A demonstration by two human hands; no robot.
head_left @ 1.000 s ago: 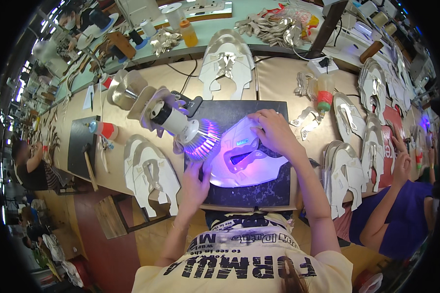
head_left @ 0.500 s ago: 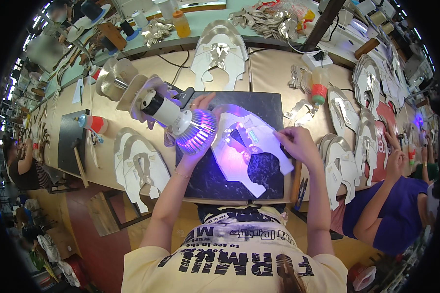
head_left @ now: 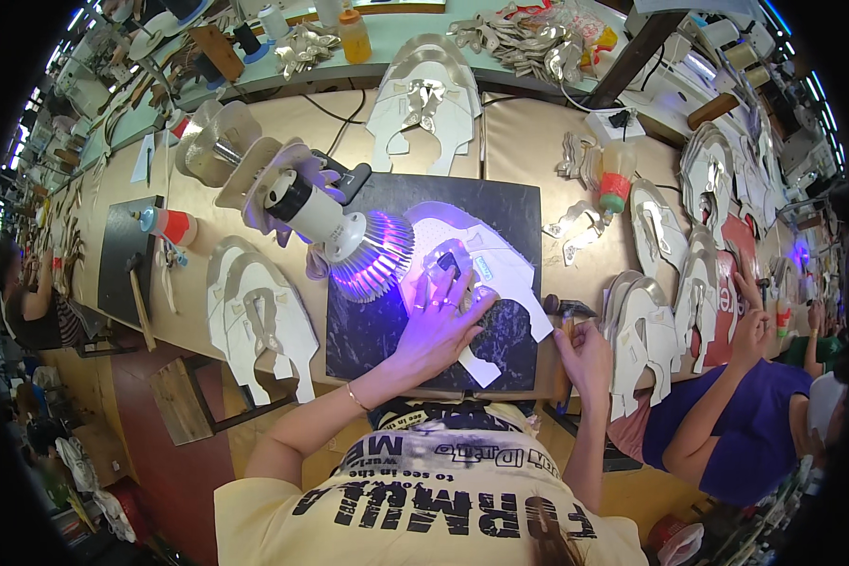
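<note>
A white shoe upper piece (head_left: 495,259) lies on the black board (head_left: 424,189), lit purple on its left side. My left hand (head_left: 439,325) rests on it with the fingers spread flat, over a small silver piece near its middle. Beside the board's right edge, my right hand (head_left: 585,357) is closed round the wooden handle of a hammer (head_left: 571,307), whose dark head shows above the fingers. Just left of the upper, a lamp with a finned silver head (head_left: 377,255) shines purple light, close above my left hand.
White upper pieces lie in stacks at left (head_left: 259,325), right (head_left: 643,335) and far middle (head_left: 424,104). A red-banded bottle (head_left: 616,179) stands at right, another (head_left: 172,226) lies at left. A co-worker in purple (head_left: 726,406) sits close on my right.
My left hand has come from behind the lamp onto the upper. My right hand has let go of the upper's right edge, moved down and taken hold of the hammer.
</note>
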